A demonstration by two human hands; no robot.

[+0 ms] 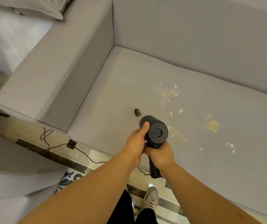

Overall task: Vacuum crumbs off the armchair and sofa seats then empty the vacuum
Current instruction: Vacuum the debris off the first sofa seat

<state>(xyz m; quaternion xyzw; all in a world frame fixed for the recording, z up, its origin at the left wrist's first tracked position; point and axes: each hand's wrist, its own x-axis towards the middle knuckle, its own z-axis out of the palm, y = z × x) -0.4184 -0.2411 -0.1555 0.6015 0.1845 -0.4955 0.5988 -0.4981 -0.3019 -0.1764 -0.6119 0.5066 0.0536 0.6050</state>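
Note:
A black handheld vacuum (156,132) points away from me over the grey sofa seat (113,97), its narrow nozzle (137,112) tipped down close to the cushion. My right hand (160,155) grips the vacuum's handle from below. My left hand (136,143) holds the side of the body, thumb lying along the barrel. White paper scraps and yellow crumbs (171,92) lie scattered on the seat to the right of the nozzle, with a yellow patch (212,126) and more white bits (230,147) further right.
The sofa's left armrest (48,75) and backrest (194,38) wall in the seat. A black cable (52,143) trails over the tiled floor by the sofa front. A grey armchair edge (8,175) sits lower left. My shoe (150,199) stands near the sofa.

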